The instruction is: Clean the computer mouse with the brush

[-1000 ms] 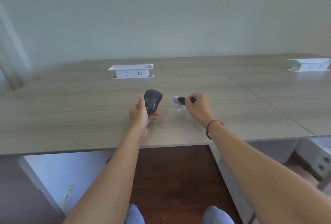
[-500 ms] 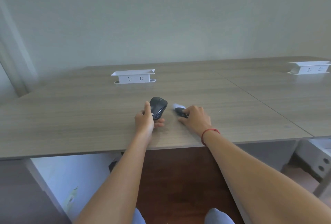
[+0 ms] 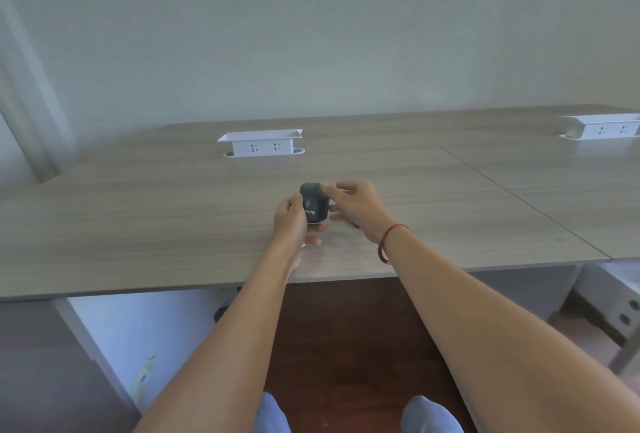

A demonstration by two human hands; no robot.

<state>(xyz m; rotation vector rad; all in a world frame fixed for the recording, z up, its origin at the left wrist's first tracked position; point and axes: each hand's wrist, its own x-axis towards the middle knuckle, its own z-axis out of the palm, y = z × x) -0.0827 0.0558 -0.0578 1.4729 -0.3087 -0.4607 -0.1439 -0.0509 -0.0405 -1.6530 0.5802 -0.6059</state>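
The black computer mouse (image 3: 314, 206) is tipped up on its end just above the wooden desk (image 3: 173, 217), its printed logo facing me. My left hand (image 3: 290, 224) holds its left side, thumb up along the edge. My right hand (image 3: 356, 205) has its index finger on the top of the mouse and its thumb and another fingertip against the right side. Under the heel of my right hand a small dark piece (image 3: 356, 224) shows, probably the brush lying on the desk. The rest of the brush is hidden.
A white socket box (image 3: 261, 144) stands on the desk behind the mouse. A second socket box (image 3: 604, 126) sits at the far right on the adjoining desk. The desk's front edge runs just below my wrists, with dark floor and my knees beneath.
My right hand has left its grip on the brush and moved left onto the mouse. The white brush head no longer shows. My left hand has turned the mouse more upright.
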